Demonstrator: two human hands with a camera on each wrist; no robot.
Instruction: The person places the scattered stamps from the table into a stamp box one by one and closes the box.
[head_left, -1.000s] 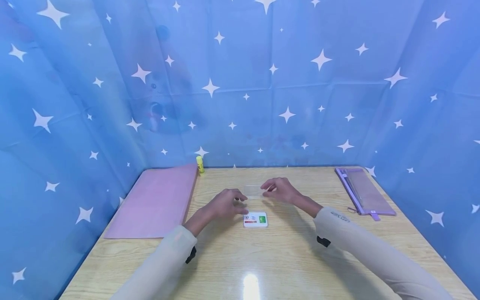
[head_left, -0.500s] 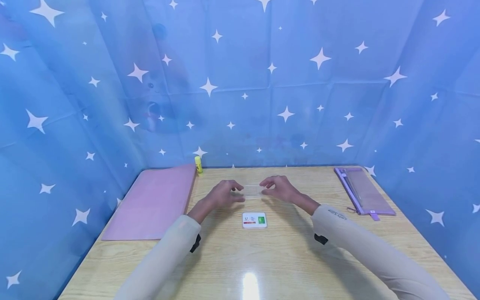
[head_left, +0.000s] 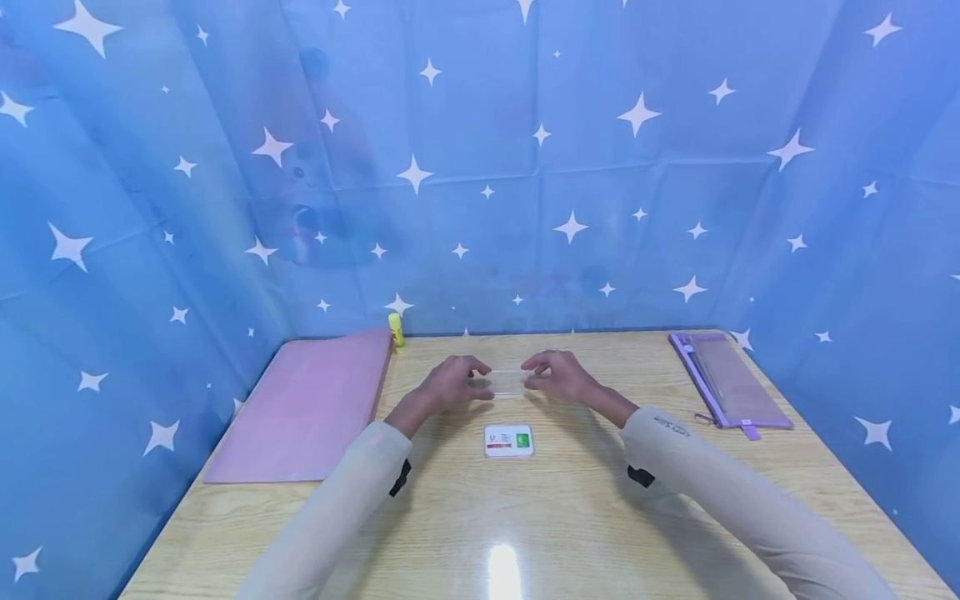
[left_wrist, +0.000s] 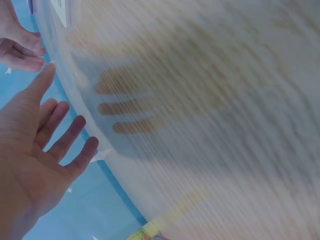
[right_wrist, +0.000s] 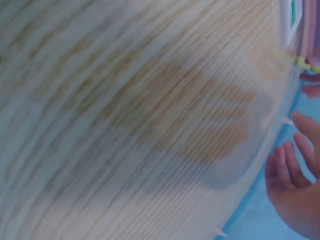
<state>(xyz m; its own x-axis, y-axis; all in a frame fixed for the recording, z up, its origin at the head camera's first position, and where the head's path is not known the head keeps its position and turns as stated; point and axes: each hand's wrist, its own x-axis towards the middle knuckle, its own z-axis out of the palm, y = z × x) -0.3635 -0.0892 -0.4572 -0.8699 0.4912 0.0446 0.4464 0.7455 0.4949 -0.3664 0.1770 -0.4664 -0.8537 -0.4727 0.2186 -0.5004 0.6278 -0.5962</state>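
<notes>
A clear, flat rectangular plastic piece (head_left: 508,383), faint except for its long edges, spans the space between my two hands at the back middle of the table. My left hand (head_left: 448,383) holds its left end, thumb at the near edge and fingers at the far edge. At the opposite end my right hand (head_left: 566,377) holds it the same way. Both wrist views show the left hand (left_wrist: 42,145) and right hand (right_wrist: 297,175) above their reflections in the tabletop. In front of them lies a small white card case (head_left: 509,441) with red and green print.
A pink folder (head_left: 303,408) lies on the left, a yellow glue stick (head_left: 397,330) standing by its far corner. On the right is a purple zip pouch (head_left: 731,381). A blue star-patterned curtain (head_left: 480,167) surrounds the wooden table (head_left: 570,517).
My left hand has moved away from the white card case, back to the clear piece's left end. The right hand has stayed nearly in place at the right end.
</notes>
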